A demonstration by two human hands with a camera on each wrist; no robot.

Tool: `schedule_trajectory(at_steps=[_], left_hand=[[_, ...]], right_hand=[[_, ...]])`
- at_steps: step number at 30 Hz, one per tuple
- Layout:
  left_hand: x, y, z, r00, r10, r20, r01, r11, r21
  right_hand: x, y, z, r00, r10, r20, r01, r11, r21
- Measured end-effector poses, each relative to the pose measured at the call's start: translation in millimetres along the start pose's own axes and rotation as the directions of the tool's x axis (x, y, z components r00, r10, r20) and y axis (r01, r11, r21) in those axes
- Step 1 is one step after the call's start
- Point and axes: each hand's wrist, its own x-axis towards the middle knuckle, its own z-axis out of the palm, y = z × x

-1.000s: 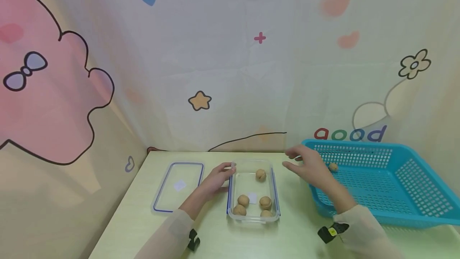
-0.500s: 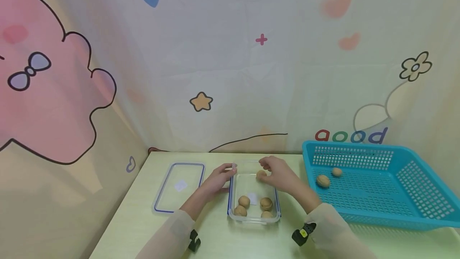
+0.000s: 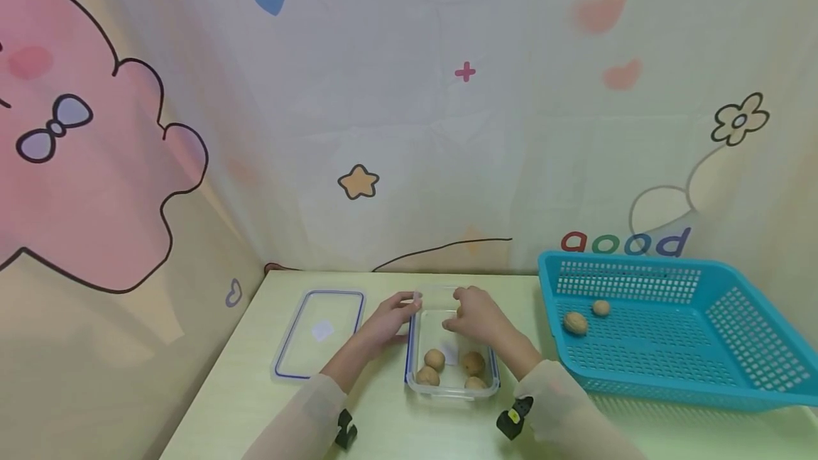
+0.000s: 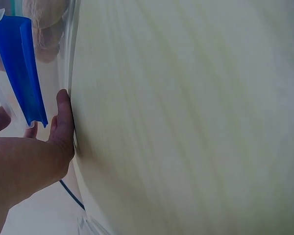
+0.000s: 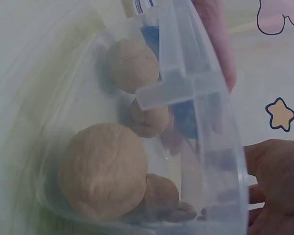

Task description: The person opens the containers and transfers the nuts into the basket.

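Note:
In the head view a clear plastic container with blue side latches stands on the table. Several walnuts lie in its near half. My left hand grips its left wall; the left wrist view shows fingers against the wall, beside a blue latch. My right hand reaches into the far half of the container, fingers and thumb curled round a walnut that they mostly hide. In the right wrist view a large walnut is close to the lens, and the right hand is partly behind the clear wall.
A blue perforated basket stands at the right with two walnuts inside. The clear lid with a blue seal lies on the table left of the container. A printed curtain hangs behind the table.
My right hand has moved left from beside the basket into the container, down to the far walnut. A second walnut in the basket has come into view. The left hand stays in place.

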Motion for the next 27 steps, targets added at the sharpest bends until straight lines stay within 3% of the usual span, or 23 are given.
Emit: schedule_trajectory(at_steps=[7, 15, 22, 27], left_hand=[[0.2, 0.8, 0.9, 1.0, 0.004, -0.01, -0.004, 1.0, 0.007], [-2.0, 1.0, 0.1, 1.0, 0.004, -0.01, -0.004, 1.0, 0.001], [-2.6, 0.9, -0.1, 1.0, 0.005, -0.01, -0.005, 1.0, -0.001], [-2.3, -0.5, 0.4, 1.0, 0.009, -0.008, -0.009, 1.0, 0.007]], right_hand=[[1.8, -2.1, 4.0, 0.998, 0.036, 0.051, -0.032, 0.997, -0.073], [-2.3, 4.7, 5.6, 0.981, -0.145, 0.129, 0.155, 0.986, -0.064], [-3.3, 10.6, 5.5, 0.966, -0.179, 0.187, 0.197, 0.977, -0.081], [-6.8, 12.1, 6.2, 0.957, -0.221, 0.187, 0.239, 0.968, -0.076]])
